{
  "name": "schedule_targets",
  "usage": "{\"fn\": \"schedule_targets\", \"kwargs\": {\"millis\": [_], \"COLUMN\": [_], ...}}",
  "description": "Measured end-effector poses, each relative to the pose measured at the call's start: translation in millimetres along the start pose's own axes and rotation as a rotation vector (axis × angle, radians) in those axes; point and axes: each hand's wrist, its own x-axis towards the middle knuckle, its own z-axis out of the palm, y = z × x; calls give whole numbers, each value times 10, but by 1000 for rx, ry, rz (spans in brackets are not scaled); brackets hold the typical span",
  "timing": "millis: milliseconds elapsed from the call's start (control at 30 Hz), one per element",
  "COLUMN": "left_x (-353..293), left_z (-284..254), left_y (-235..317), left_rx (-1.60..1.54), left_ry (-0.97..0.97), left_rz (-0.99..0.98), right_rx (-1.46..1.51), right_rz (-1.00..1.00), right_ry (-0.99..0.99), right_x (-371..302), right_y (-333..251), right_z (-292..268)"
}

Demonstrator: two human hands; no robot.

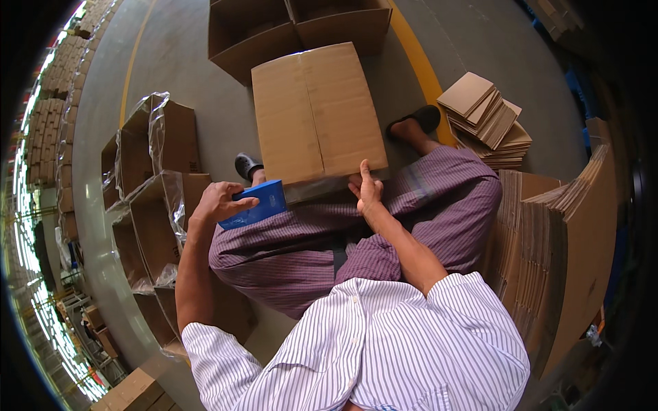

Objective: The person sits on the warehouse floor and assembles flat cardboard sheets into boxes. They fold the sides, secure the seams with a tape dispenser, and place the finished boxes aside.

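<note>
A closed brown carton [315, 113] stands on the floor between my feet, its flaps meeting along a seam down the top. My left hand [223, 202] is closed around a blue box-shaped object [264, 205], held beside the carton's near left corner. What kind of object it is, I cannot make out. At the near edge, right of the seam, my right hand [370, 192] touches the carton with one digit pointing up and the others apart from it. A shiny clear strip, like tape, shows along the carton's near side, partly hidden.
Beyond the carton is an open, divided brown box [301, 31]. More open boxes [164, 144] with clear film line the left. To the right are a pile of cardboard pieces [483, 113] and a stack of flattened cartons [569, 233]. A yellow line [418, 58] crosses the grey floor.
</note>
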Motion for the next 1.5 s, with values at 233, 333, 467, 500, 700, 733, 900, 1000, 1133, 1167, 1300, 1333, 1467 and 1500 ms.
{"fn": "schedule_targets", "kwargs": {"millis": [233, 333, 467, 500, 700, 733, 900, 1000, 1133, 1167, 1300, 1333, 1467, 1500], "left_x": [-7, -10, 108, 192, 472, 480, 402, 260, 247, 259, 157, 135, 157, 177], "left_z": [114, 1, -3, -18, 252, 276, 130, 118, 124, 97, 60, 73, 36, 92], "left_y": [-5, 52, -152, -211, -494, -528, -697, -996, -1168, -1168, -1552, -1633, -1386, -1438], "left_rx": [-133, -114, -78, -16, -108, -119, -16, -53, -102, -123, -80, -88, -7, 3], "left_ry": [53, 50, 126, 33, 0, 2, -23, 19, -16, -52, -48, -40, -23, 5], "left_rz": [39, 64, 121, 99, 60, 55, 50, -79, -193, -211, -244, -258, -316, -322], "right_rx": [-40, -99, -111, -122, -147, -149, -123, -123, -121, -115, -137, -147, -141, -163], "right_rz": [-61, -40, -62, -68, -74, -68, -81, -68, -54, -53, -77, -80, -97, -70], "right_ry": [65, 37, 39, 47, 53, 54, 61, 70, 60, 65, 113, 126, 93, 79], "right_x": [162, 219, 227, 229, 222, 201, 204, 173, 216, 249, 325, 320, 314, 319], "right_y": [-328, -350, -315, -295, -304, -312, -358, -361, -329, -337, -336, -330, -338, -334], "right_z": [120, 63, 88, 81, 68, 83, 38, 62, 61, 53, 24, 46, 14, -12]}}
